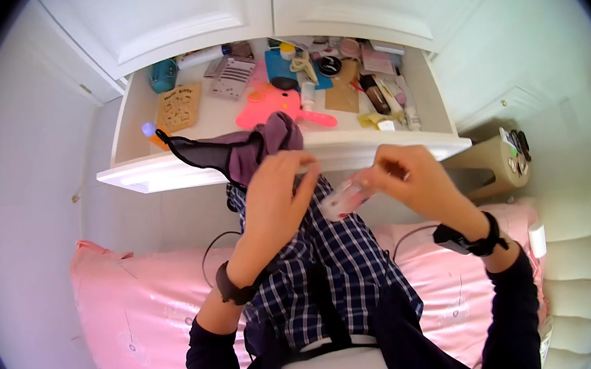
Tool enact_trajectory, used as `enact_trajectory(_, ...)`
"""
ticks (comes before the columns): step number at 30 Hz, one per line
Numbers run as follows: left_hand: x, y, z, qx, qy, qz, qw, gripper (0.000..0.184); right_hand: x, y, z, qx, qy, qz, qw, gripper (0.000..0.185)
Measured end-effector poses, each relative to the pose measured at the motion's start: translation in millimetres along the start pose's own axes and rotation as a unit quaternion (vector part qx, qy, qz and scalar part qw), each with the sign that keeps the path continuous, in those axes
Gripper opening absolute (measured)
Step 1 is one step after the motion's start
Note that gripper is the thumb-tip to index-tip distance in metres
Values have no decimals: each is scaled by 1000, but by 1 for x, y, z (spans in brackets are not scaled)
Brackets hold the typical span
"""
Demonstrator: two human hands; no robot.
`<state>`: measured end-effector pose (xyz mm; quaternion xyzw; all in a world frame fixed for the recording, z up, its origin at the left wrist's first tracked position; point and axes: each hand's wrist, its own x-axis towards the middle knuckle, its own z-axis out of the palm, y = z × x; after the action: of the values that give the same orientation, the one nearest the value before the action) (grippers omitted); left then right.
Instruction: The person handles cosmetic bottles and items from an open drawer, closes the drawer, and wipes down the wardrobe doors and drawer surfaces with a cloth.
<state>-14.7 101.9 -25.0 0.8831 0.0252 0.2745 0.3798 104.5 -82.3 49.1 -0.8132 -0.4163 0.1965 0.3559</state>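
My right hand [414,181] pinches a small clear plastic packet [344,199] with pink and red marks, held above my lap. What is inside the packet is too blurred to tell. My left hand [278,195] is to the left of it, fingers bent and thumb apart, with nothing visible between them. Just beyond the left hand, a purple cloth [277,137] and a black mesh piece [199,155] hang over the front of the open drawer [158,176]. Inside the drawer lies a pink animal-shaped item [269,109], close behind the cloth.
Also in the drawer are a tan Hello Kitty item [179,107], a teal container [163,76], a brown envelope [343,89] and several cosmetic tubes [390,95]. Pink bedding [156,300] spreads beneath me. A beige bin [502,166] stands right of the drawer.
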Motion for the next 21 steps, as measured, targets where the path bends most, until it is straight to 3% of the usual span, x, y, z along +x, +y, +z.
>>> enact_trajectory(2, 14, -29, -5, 103, 50, 7, 993, 18, 29, 23, -11, -26, 35, 31, 999, 39)
enact_trajectory(4, 23, -61, -6, 158, 67, -3, 985, 20, 65, 37, -32, -2, 32, 134, 991, 42)
enact_trajectory(7, 22, -101, 5, 173, 44, -71, 981, 22, 125, 87, -50, 43, 59, 209, 975, 42)
enact_trajectory(11, 11, -123, 29, 245, 144, -8, 959, 24, 203, 170, -41, 66, 78, 298, 949, 44)
enact_trajectory(13, 9, -126, 30, 244, 138, -14, 960, 24, 235, 201, -30, 91, 64, 331, 937, 46)
enact_trajectory(16, 11, -128, 34, 243, 142, -23, 959, 27, 278, 245, -21, 171, 101, 301, 933, 42)
enact_trajectory(21, 11, -138, 31, 262, 136, 20, 955, 34, 319, 282, -4, 198, 271, 189, 923, 30)
